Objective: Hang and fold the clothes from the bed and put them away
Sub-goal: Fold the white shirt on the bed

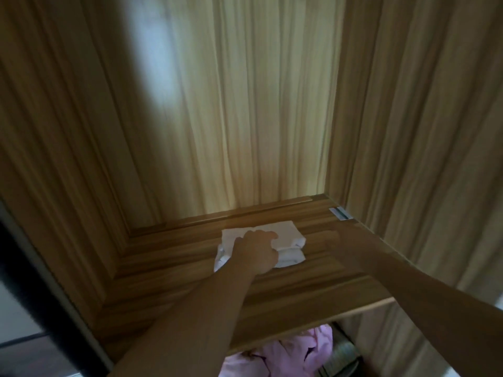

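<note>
A folded white garment lies on a wooden wardrobe shelf, near the back wall. My left hand rests on the garment's left half, knuckles up, with its fingers curled into the cloth. To the right of the garment, my right hand lies low over the shelf. It is blurred, a short gap separates it from the cloth, and it holds nothing. Both forearms reach in from the lower edge of the view.
Wooden side walls and a back panel close in the shelf. A small metal bracket sits at the back right corner. Below the shelf's front edge hang pink clothes. A dark door frame stands at left.
</note>
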Action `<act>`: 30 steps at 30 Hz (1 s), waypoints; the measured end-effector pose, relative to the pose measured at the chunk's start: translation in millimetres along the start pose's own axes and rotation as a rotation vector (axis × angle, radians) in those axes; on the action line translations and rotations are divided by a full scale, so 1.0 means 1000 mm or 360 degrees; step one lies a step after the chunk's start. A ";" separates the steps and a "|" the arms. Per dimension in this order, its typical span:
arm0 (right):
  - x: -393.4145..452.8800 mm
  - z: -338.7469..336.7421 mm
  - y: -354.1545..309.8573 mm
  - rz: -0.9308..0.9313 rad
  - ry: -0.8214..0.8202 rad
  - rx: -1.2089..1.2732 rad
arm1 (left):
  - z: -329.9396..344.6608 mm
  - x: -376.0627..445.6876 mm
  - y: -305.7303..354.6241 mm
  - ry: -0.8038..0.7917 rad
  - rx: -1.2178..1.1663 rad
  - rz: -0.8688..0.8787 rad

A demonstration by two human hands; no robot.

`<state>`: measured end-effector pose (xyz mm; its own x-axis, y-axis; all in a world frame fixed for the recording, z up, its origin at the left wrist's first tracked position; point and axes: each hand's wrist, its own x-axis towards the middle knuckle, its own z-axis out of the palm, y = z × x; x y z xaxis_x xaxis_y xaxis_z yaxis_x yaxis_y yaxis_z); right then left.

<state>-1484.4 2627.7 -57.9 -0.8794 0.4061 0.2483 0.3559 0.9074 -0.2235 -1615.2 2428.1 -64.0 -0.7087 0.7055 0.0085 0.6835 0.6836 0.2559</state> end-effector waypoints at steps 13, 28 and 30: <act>-0.159 -0.044 -0.040 0.0809 0.0108 -0.0015 | -0.005 -0.072 0.058 0.0017 -0.0331 0.0531; -0.410 -0.086 -0.156 0.1634 0.0364 -0.0224 | 0.018 -0.241 0.130 -0.0289 -0.0375 0.1362; -0.463 -0.096 -0.171 0.1769 0.0431 -0.0273 | 0.024 -0.287 0.154 -0.0303 -0.0296 0.1546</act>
<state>-1107.5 2295.2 -44.1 0.0352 0.9805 0.1935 0.9470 0.0291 -0.3198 -1302.4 2335.0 -49.9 0.1920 0.9709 0.1431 0.9007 -0.2323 0.3670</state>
